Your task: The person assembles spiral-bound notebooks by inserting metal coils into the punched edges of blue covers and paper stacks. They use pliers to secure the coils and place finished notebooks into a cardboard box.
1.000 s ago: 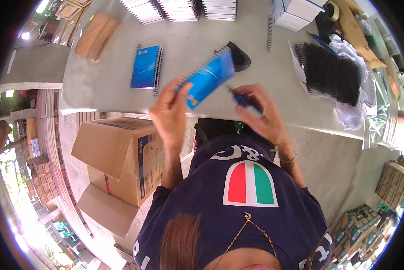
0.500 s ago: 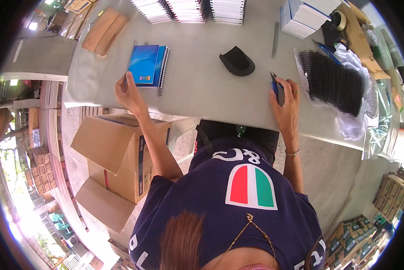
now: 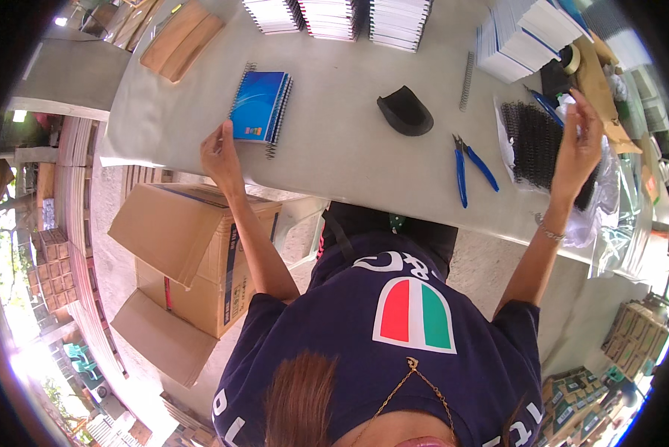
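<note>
My left hand (image 3: 221, 158) is by the lower left corner of a blue spiral notebook (image 3: 263, 104). Its fingers are curled in, and whatever they pinch is hidden. Along the notebook's left edge runs a dark spiral coil (image 3: 243, 83); another coil end pokes out below its right side. My right hand (image 3: 578, 149), fingers stretched out, is over the pile of black spiral coils (image 3: 526, 141) at the right. Blue-handled cutting pliers (image 3: 462, 167) lie spread on the table between my hands, with nobody holding them.
A black curved rubbery piece (image 3: 406, 112) and a single coil (image 3: 467, 82) lie mid-table. Stacks of spiral-bound books (image 3: 397, 26) and paper blocks (image 3: 509, 52) stand at the back. Wooden boards (image 3: 182, 41) lie far left. An open cardboard box (image 3: 178, 238) stands below the table's left edge.
My right hand has let go of the pliers, leaving them on the table, and has moved right to the coil pile. My left hand stays by the notebook.
</note>
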The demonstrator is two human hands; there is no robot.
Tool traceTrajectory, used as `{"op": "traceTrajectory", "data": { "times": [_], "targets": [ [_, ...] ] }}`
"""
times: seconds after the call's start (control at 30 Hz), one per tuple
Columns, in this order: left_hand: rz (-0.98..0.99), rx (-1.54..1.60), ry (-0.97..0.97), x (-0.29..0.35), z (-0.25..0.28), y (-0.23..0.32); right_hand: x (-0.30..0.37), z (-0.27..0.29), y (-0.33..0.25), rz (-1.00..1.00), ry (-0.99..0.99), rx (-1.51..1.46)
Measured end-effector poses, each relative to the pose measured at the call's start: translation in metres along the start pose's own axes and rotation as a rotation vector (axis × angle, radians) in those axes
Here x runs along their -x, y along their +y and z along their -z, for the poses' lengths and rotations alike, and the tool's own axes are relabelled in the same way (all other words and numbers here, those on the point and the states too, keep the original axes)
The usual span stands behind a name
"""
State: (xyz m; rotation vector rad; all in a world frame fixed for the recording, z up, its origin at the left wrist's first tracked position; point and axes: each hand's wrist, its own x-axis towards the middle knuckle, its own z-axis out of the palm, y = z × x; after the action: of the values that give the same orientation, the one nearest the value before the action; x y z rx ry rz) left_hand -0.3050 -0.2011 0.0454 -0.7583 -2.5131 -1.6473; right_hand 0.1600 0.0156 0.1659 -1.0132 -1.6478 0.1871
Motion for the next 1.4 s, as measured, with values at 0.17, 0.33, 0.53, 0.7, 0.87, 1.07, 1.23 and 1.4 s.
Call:
{"op": "traceTrajectory", "data": {
  "times": [0.17,0.33,0.53,0.7,0.87,1.07,1.23,1.4],
  "targets": [
    [0.003,0.021,-0.008,0.001,0.000,0.003,-0.049,0.018,0.029,0.015,0.020,-0.142],
    [-0.026,0.013,0.002,0.003,-0.002,0.009,-0.084,0.007,0.031,-0.040,0.060,-0.315],
    [-0.051,-0.001,-0.046,-0.001,0.001,-0.007,-0.128,-0.016,0.060,-0.242,0.004,-0.128],
    [0.019,0.027,0.052,0.004,0.001,-0.001,-0.120,-0.037,0.050,-0.172,-0.043,-0.129],
    [-0.104,0.028,0.114,0.020,-0.001,0.039,-0.135,-0.036,0.082,-0.126,0.108,-0.318],
    [-0.480,0.259,-0.022,0.054,-0.005,0.135,-0.063,-0.017,-0.036,-0.075,0.026,-0.363],
    [-0.938,0.124,-0.221,0.104,-0.006,0.224,0.035,-0.014,-0.087,0.089,-0.397,-0.100],
    [-1.044,-0.183,-0.773,0.116,-0.020,0.212,0.096,-0.013,-0.101,-0.060,-0.607,-0.124]
  ]
}}
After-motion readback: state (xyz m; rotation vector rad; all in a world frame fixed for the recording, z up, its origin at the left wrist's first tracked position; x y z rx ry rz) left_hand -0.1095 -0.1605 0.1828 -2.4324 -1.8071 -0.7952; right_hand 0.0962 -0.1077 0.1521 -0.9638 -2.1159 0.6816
